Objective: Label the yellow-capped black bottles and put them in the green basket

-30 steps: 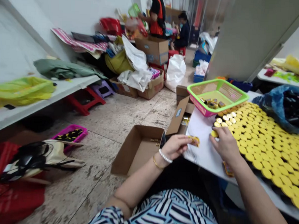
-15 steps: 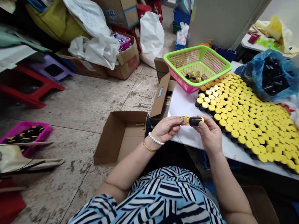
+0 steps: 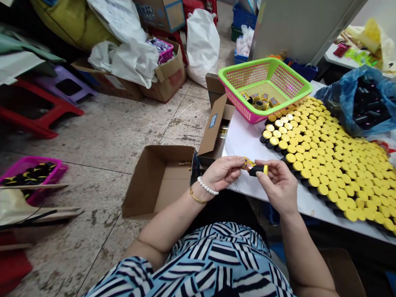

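My right hand (image 3: 279,183) is closed on a small black tube with a yellow cap (image 3: 257,171), held sideways over the table's near edge. A yellow printed film sleeve (image 3: 247,163) is pinched by my left hand (image 3: 226,170), at the tube's black end. Whether the sleeve is around that end or only against it, I cannot tell. To the right, many yellow-capped black tubes (image 3: 329,158) stand packed upright on the white table (image 3: 239,139). A green and pink basket (image 3: 231,91) behind my hands holds several yellow printed pieces (image 3: 261,102).
A blue plastic bag (image 3: 338,100) of black parts stands at the table's back right. On the floor to the left are an open cardboard box (image 3: 144,181) and a magenta basket (image 3: 59,174) of black and yellow pieces. Another carton (image 3: 213,127) touches the table's left side.
The sleeve was stretched flat in line with the tube; now it is bent up at the tube's end. My right hand has tilted the tube and shifted slightly down. The view has moved a little.
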Demonstrator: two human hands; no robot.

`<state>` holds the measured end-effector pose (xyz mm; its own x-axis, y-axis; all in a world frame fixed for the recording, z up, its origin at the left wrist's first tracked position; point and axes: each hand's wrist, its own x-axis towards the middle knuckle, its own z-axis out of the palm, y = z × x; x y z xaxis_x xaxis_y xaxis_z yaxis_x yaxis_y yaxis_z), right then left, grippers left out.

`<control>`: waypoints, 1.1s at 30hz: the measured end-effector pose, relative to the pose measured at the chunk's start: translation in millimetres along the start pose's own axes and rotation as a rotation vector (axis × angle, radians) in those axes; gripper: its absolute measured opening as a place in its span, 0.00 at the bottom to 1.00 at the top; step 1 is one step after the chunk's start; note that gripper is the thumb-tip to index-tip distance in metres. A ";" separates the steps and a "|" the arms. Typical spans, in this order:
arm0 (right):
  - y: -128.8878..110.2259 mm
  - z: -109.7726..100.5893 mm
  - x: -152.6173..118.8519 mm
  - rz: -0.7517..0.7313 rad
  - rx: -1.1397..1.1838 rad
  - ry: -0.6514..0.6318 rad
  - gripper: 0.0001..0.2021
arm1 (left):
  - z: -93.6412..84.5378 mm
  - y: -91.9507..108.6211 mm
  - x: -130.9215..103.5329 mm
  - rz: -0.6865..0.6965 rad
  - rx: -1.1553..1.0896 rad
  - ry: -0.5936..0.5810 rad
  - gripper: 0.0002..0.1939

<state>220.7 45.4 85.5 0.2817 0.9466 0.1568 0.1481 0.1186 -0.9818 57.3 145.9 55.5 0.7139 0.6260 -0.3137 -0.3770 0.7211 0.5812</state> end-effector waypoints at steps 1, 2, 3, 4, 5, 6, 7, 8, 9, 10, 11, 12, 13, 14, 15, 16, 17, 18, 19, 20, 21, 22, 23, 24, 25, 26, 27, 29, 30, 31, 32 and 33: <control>0.0 -0.6 1.9 0.021 0.011 -0.005 0.13 | 0.6 -0.6 -0.6 0.007 0.029 0.012 0.16; 0.0 -0.8 3.6 0.040 0.027 -0.002 0.13 | 1.2 -1.3 -1.3 0.015 0.054 0.030 0.17; 0.4 -0.7 4.9 0.058 0.045 0.009 0.13 | 1.8 -1.9 -1.9 0.021 0.072 0.049 0.18; 1.0 -0.3 5.7 0.073 0.060 0.025 0.13 | 2.3 -2.5 -2.5 0.026 0.084 0.062 0.19; 1.9 0.4 6.0 0.086 0.070 0.041 0.14 | 2.9 -3.0 -2.8 0.029 0.093 0.070 0.20; 3.1 1.4 5.8 0.098 0.078 0.052 0.14 | 3.3 -3.4 -3.1 0.028 0.100 0.069 0.20; 4.3 2.6 5.0 0.106 0.082 0.059 0.14 | 3.8 -3.7 -3.1 0.024 0.107 0.063 0.20; 5.5 4.0 3.8 0.107 0.080 0.069 0.15 | 4.1 -4.0 -3.1 0.017 0.115 0.055 0.20; 6.5 5.4 2.2 0.099 0.072 0.084 0.15 | 4.4 -4.3 -3.0 0.011 0.121 0.053 0.20; 7.2 6.6 0.4 0.079 0.055 0.102 0.15 | 4.6 -4.5 -2.9 0.010 0.122 0.060 0.20; 7.7 7.6 -1.6 0.049 0.028 0.120 0.15 | 4.6 -4.7 -2.8 0.015 0.113 0.073 0.19; 7.8 8.3 -3.7 0.011 -0.011 0.133 0.15 | 4.4 -4.8 -2.7 0.023 0.097 0.085 0.18; 7.8 8.4 -5.7 -0.028 -0.062 0.138 0.15 | 4.2 -4.9 -2.9 0.031 0.075 0.091 0.17; 7.6 8.0 -7.6 -0.068 -0.120 0.138 0.16 | 3.9 -4.9 -3.2 0.036 0.052 0.087 0.17; 7.4 7.1 -9.3 -0.107 -0.177 0.134 0.16 | 3.7 -4.9 -3.8 0.035 0.034 0.076 0.17; 7.2 5.8 -10.7 -0.142 -0.231 0.130 0.16 | 3.7 -5.0 -4.7 0.030 0.027 0.066 0.17; 6.9 4.3 -11.7 -0.173 -0.275 0.126 0.15 | 4.0 -5.0 -5.8 0.035 0.028 0.070 0.18; 6.6 2.7 -12.3 -0.198 -0.305 0.123 0.15 | 4.7 -5.1 -7.3 0.057 0.035 0.092 0.18; 6.4 1.2 -12.5 -0.216 -0.318 0.120 0.15 | 5.7 -5.1 -8.9 0.101 0.044 0.128 0.19; 6.3 -0.2 -12.3 -0.228 -0.320 0.120 0.15 | 7.0 -5.1 -10.5 0.156 0.058 0.165 0.20; 6.3 -1.2 -11.8 -0.236 -0.313 0.122 0.15 | 8.3 -5.1 -12.2 0.207 0.080 0.189 0.22; 6.3 -2.1 -11.0 -0.247 -0.303 0.126 0.16 | 9.4 -5.1 -13.7 0.237 0.106 0.185 0.24; 6.6 -2.8 -10.0 -0.261 -0.297 0.129 0.16 | 10.2 -5.2 -14.8 0.241 0.137 0.152 0.27; 7.0 -3.3 -9.1 -0.276 -0.303 0.125 0.17 | 10.4 -5.6 -15.6 0.223 0.174 0.100 0.29; 7.5 -4.0 -8.3 -0.289 -0.320 0.110 0.17 | 10.0 -6.3 -15.9 0.197 0.214 0.046 0.29; 8.3 -4.7 -7.9 -0.293 -0.343 0.078 0.18 | 9.0 -7.5 -15.8 0.175 0.253 0.003 0.27; 9.2 -5.6 -8.0 -0.284 -0.360 0.035 0.18 | 7.5 -8.9 -15.2 0.166 0.284 -0.018 0.25; 11.4 -8.0 -9.7 -0.247 -0.371 -0.036 0.20 | 3.8 -12.6 -13.4 0.169 0.336 -0.013 0.21; 12.8 -9.5 -11.3 -0.236 -0.373 -0.053 0.21 | 2.3 -14.4 -12.4 0.172 0.358 -0.008 0.21; 14.2 -11.1 -12.9 -0.242 -0.386 -0.058 0.21 | 1.3 -16.1 -11.3 0.173 0.375 -0.010 0.21; 15.8 -12.8 -14.4 -0.270 -0.417 -0.053 0.21 | 0.9 -17.4 -10.4 0.173 0.391 -0.019 0.21; 17.4 -14.6 -15.5 -0.315 -0.460 -0.044 0.20 | 1.2 -18.3 -9.5 0.174 0.407 -0.031 0.20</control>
<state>232.7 28.4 67.6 0.1185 0.8994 0.4207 0.6195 0.2641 -0.7392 58.2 126.4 48.7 0.6803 0.7139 -0.1662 -0.2341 0.4265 0.8736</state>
